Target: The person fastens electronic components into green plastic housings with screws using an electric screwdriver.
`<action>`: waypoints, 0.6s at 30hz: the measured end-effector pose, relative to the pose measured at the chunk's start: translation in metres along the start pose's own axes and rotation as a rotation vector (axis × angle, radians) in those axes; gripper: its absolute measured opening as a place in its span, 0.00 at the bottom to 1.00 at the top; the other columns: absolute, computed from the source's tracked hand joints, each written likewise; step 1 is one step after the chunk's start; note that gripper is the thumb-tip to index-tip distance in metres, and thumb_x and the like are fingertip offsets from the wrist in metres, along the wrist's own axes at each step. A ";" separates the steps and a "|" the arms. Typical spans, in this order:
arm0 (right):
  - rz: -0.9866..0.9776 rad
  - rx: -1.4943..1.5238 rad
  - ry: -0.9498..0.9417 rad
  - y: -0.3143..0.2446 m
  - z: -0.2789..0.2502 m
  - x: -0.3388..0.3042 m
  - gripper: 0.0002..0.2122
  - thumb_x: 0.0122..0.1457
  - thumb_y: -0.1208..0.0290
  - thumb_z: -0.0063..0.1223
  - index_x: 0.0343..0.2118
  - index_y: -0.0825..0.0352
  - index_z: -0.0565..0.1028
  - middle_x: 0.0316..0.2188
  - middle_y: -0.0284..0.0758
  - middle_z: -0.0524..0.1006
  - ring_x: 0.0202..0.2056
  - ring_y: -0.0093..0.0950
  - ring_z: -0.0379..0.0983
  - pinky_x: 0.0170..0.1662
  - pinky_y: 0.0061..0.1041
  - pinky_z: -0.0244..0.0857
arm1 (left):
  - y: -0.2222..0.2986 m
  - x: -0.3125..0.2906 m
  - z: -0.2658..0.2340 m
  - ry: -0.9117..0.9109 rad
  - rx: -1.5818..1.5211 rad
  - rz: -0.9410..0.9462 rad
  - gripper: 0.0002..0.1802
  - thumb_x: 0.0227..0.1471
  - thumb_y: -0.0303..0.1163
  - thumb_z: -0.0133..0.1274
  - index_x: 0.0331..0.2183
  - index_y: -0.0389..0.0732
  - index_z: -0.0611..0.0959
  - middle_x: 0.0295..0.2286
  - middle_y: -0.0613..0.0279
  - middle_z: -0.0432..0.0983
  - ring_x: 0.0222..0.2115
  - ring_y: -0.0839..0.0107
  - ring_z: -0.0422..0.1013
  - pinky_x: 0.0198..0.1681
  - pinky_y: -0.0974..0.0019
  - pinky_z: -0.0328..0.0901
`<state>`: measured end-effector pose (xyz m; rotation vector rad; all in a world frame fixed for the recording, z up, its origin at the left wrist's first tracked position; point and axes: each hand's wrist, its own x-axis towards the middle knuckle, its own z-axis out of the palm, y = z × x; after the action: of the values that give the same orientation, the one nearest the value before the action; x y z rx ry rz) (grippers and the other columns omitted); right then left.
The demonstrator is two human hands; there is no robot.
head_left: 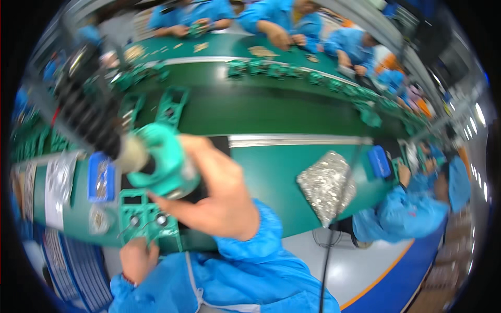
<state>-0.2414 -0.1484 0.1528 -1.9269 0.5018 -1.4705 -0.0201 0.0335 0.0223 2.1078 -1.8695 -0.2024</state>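
Note:
My right hand [219, 193] is closed around a green, round-bodied power screwdriver [162, 156], blurred and close to the camera. A black ribbed cord [86, 109] with a cream-coloured end runs from its top toward the upper left. Below the tool, two green plastic frames [133, 201] lie side by side at the table's near edge, each with a round dark part and thin wires. My left hand [136, 258] grips the near end of these frames, thumb and fingers at their edge. The screwdriver's tip is hidden behind my right hand and its body.
Left are a blue bin [101, 177] of small metal parts and a clear bag [99, 219]. A bag of shiny metal pieces [327, 185] lies right, near a blue box [379, 161]. More green frames [169, 107] sit on the belt [250, 107]. Co-workers [407, 208] sit right and opposite.

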 end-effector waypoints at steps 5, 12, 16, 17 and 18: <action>-0.006 -0.043 0.039 0.000 -0.007 -0.004 0.30 0.41 0.77 0.67 0.51 0.73 0.70 0.44 0.47 0.76 0.43 0.43 0.76 0.47 0.33 0.69 | 0.012 0.031 -0.017 0.006 -0.015 0.018 0.16 0.47 0.30 0.56 0.16 0.35 0.70 0.15 0.47 0.67 0.16 0.48 0.66 0.21 0.51 0.59; 0.043 0.003 -0.020 0.002 -0.005 -0.001 0.30 0.41 0.76 0.67 0.51 0.72 0.69 0.43 0.45 0.76 0.43 0.44 0.75 0.46 0.33 0.70 | 0.022 0.057 -0.011 -0.001 -0.026 0.058 0.16 0.47 0.31 0.56 0.15 0.35 0.71 0.14 0.48 0.68 0.16 0.48 0.67 0.21 0.50 0.59; -0.070 -0.012 0.042 0.003 0.004 0.004 0.28 0.44 0.72 0.67 0.50 0.69 0.68 0.35 0.45 0.76 0.37 0.48 0.74 0.40 0.39 0.68 | 0.029 0.056 -0.020 0.025 -0.004 0.016 0.15 0.47 0.32 0.56 0.17 0.36 0.73 0.15 0.48 0.70 0.18 0.47 0.69 0.22 0.48 0.61; -0.036 -0.041 0.040 0.001 0.000 0.003 0.28 0.43 0.72 0.68 0.49 0.69 0.70 0.37 0.46 0.76 0.38 0.47 0.75 0.41 0.38 0.69 | 0.032 0.058 -0.020 0.000 -0.016 -0.009 0.14 0.47 0.33 0.57 0.18 0.36 0.75 0.16 0.48 0.71 0.19 0.47 0.70 0.23 0.48 0.63; 0.054 -0.026 0.050 0.001 -0.002 0.000 0.27 0.42 0.73 0.69 0.48 0.70 0.71 0.39 0.46 0.76 0.40 0.46 0.75 0.43 0.37 0.70 | 0.033 0.061 -0.018 0.001 -0.016 0.019 0.13 0.47 0.34 0.57 0.18 0.36 0.76 0.16 0.47 0.72 0.19 0.47 0.71 0.24 0.48 0.63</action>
<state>-0.2428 -0.1499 0.1521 -1.8855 0.5934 -1.4872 -0.0372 -0.0272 0.0562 2.0779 -1.8809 -0.2113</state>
